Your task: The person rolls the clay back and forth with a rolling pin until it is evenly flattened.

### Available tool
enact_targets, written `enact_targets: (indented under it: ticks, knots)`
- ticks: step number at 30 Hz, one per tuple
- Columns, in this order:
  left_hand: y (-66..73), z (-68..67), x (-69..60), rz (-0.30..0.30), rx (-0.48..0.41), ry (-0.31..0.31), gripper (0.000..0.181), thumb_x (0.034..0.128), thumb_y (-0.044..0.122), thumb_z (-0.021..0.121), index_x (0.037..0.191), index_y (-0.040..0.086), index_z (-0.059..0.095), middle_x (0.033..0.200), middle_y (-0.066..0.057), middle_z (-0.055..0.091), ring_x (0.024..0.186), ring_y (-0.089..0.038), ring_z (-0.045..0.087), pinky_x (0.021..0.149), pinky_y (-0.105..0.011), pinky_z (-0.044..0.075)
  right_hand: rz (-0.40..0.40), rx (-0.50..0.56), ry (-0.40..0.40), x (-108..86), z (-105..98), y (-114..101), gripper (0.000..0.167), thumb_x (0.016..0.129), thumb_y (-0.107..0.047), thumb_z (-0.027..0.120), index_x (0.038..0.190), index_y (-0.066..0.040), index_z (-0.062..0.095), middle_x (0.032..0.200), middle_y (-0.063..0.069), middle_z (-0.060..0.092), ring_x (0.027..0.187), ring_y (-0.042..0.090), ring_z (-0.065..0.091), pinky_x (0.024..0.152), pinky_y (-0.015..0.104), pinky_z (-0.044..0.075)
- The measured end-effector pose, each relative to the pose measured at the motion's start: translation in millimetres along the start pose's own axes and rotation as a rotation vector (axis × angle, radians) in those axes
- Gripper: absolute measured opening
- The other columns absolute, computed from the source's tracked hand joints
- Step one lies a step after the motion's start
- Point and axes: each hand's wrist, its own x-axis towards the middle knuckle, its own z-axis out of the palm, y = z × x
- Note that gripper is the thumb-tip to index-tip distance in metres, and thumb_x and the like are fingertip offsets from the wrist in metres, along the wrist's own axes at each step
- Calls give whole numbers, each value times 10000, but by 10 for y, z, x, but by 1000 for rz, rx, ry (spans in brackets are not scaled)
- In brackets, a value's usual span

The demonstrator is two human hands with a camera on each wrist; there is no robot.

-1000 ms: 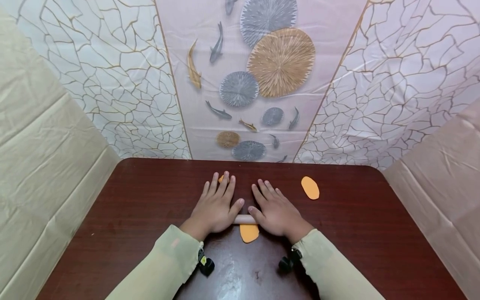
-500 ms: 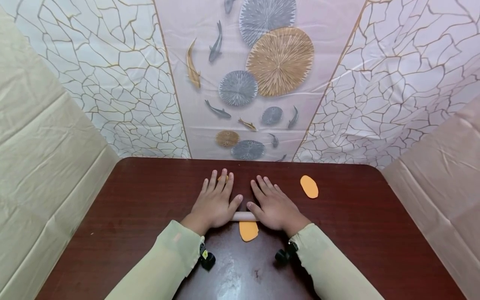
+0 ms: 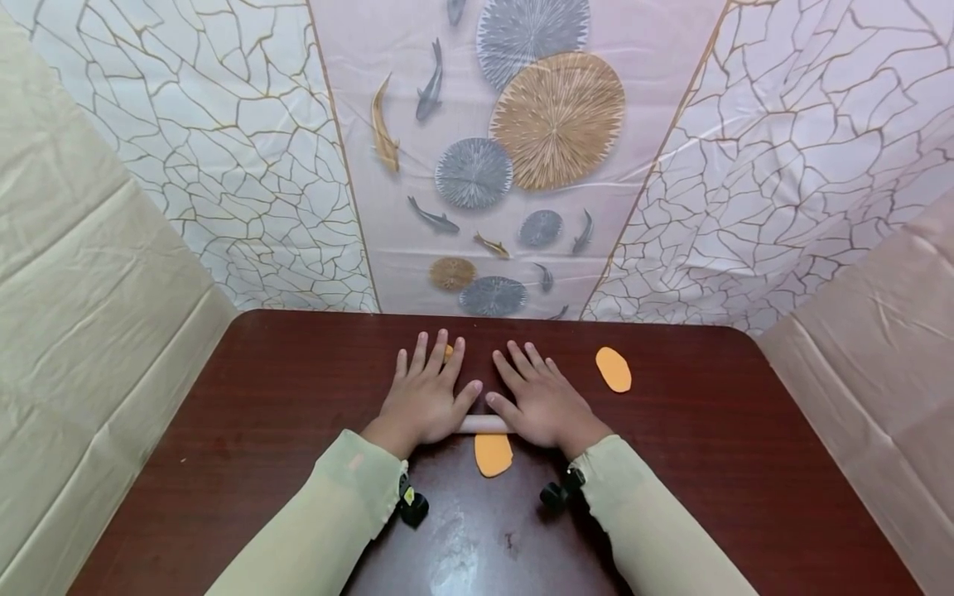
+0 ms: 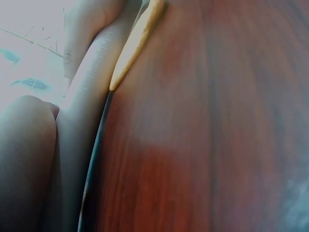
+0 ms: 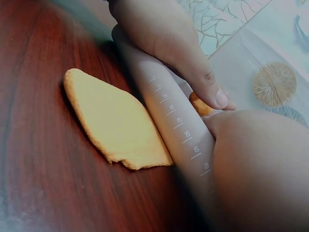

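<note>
Resting on a pale, numbered rolling pin, the left hand and right hand lie flat, fingers straight and spread. The rolling pin meets, perhaps overlaps, a flat orange piece on the table; an orange oval lies apart, beyond the right hand.

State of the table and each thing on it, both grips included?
Rolling pin: lying crosswise, ends covered in head view
Left grip: palm down over rolling pin
Right grip: palm down over rolling pin
Near orange piece: flattened, notched edge, against rolling pin
Right orange piece: flat, oval, lying apart
Far orange piece: partly covered, full shape unclear
Table: glossy, marked near front
</note>
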Motion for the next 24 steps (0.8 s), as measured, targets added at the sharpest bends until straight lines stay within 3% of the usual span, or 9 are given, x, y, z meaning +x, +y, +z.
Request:
enact_targets:
  ticks: [24]
  knots:
    - [-20, -48, 38, -13, -32, -17, 816, 1163, 708, 306, 1827, 281, 100, 1920, -94, -28, 1768, -433, -101, 1390, -725, 11, 9, 9, -49, 76, -49, 0, 768, 1169, -697, 319, 1812, -299, 185, 1917, 80, 76, 1777, 408, 6, 1408, 680, 96]
